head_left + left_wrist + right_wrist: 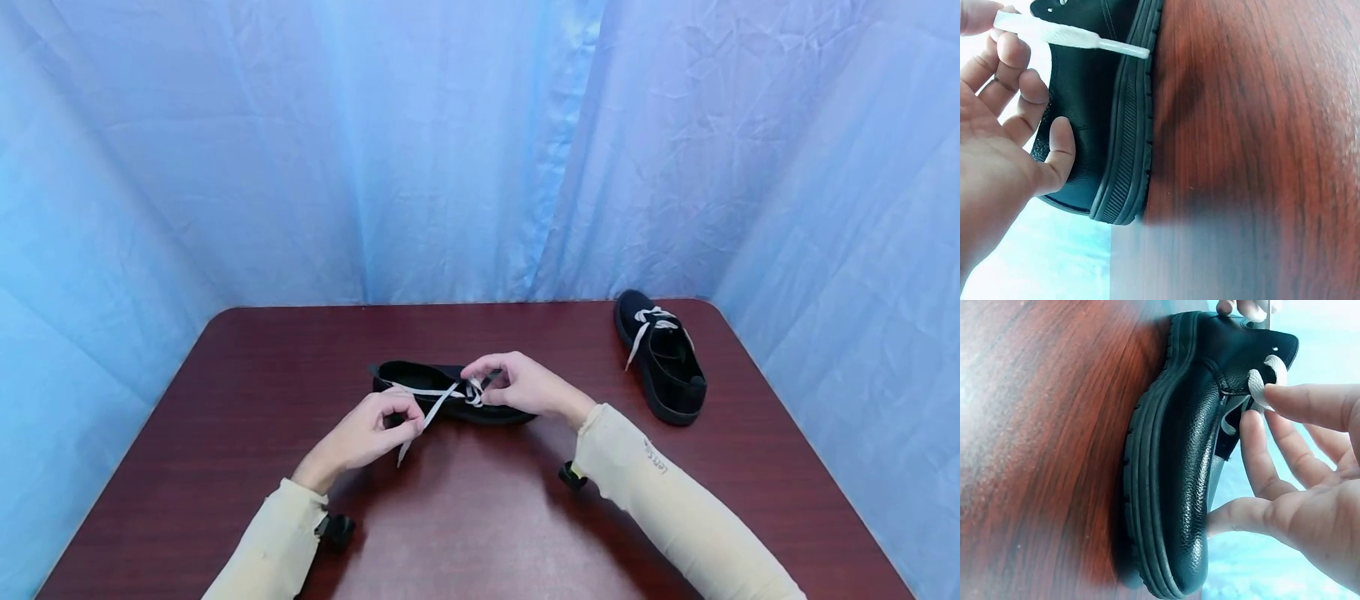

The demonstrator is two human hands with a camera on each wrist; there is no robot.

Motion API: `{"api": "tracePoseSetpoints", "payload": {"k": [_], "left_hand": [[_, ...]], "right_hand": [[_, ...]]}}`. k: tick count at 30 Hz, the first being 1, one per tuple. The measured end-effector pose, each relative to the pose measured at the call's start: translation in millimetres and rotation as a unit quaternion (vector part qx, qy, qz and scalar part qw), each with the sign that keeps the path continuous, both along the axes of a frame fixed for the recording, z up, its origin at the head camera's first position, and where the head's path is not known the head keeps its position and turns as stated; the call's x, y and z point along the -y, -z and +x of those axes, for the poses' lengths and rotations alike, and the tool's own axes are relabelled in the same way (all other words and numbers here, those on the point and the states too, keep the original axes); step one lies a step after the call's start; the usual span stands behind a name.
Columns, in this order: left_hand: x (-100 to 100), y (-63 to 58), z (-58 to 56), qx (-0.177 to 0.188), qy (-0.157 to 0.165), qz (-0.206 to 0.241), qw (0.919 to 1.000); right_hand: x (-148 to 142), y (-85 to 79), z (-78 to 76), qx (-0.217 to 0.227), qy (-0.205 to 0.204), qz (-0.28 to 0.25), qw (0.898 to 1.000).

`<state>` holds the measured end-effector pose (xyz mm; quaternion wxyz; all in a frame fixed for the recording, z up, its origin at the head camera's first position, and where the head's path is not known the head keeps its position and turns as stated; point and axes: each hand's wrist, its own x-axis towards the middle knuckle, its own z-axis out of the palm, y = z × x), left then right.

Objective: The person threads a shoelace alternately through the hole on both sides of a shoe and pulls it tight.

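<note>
A black shoe (495, 415) with white laces lies sideways across the table, its toe to the right. Between thumb and forefinger my left hand (366, 432) pinches one white shoelace (437, 406), drawn taut out from the shoe. The lace's tipped end (1124, 49) sticks out past those fingers in the left wrist view, in front of the shoe's heel side. My right hand (525, 385) is over the eyelets, its fingertips pinching a lace loop (1259, 387) in the right wrist view. The little finger touches the toe's upper there. Part of the lacing is hidden behind the right fingers.
A second black shoe (651, 358) with white laces stands at the table's back right, its heel toward me. The dark red table (465, 517) ends at blue curtains (450, 167) behind and on both sides. Black straps with small devices (335, 530) sit at both wrists.
</note>
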<state>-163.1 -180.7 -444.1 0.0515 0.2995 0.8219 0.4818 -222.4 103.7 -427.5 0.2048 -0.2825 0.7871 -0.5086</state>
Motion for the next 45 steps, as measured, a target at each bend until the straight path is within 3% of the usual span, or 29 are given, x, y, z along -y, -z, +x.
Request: {"api": "tracePoseSetpoints", "payload": {"k": [5,9,12,15,18,24,29,37,42,45], "left_hand": [[-5.9,-2.3,1.1,0.016,-0.020,-0.006,0.9997],[-16.4,-8.4,5.2,0.018,-0.039,-0.029,0.9987],[-24.2,-16.0,10.1,0.010,-0.056,-0.051,0.9971],[-29.5,-24.2,13.9,0.001,-0.066,-0.067,0.9955],[-33.0,-29.3,16.1,-0.001,-0.053,-0.067,0.9963],[-37.9,-31.5,22.9,0.006,-0.014,-0.058,0.9982],[-39.4,-29.6,26.4,0.028,-0.016,-0.070,0.9971],[-39.5,-28.4,28.8,0.046,-0.028,-0.069,0.9962],[-36.6,-27.7,25.1,-0.010,-0.069,-0.071,0.9950],[-34.5,-25.5,19.9,-0.075,-0.112,-0.084,0.9874]], "right_hand": [[0.5,-0.5,0.7,0.004,0.017,-0.013,1.000],[-2.7,-0.5,2.9,-0.078,0.021,0.021,0.997],[-5.5,1.9,4.6,-0.156,0.013,0.036,0.987],[-5.3,3.4,6.3,-0.210,-0.015,0.029,0.977],[-1.7,1.8,8.1,-0.248,-0.053,0.030,0.967],[5.7,-0.3,10.5,-0.242,-0.094,0.056,0.964],[7.3,3.6,8.7,-0.241,-0.087,0.045,0.966],[9.5,6.5,6.9,-0.276,-0.069,0.029,0.958],[6.2,1.5,1.8,-0.269,-0.024,-0.033,0.962],[3.4,-2.8,-0.3,-0.235,-0.019,-0.063,0.970]]}}
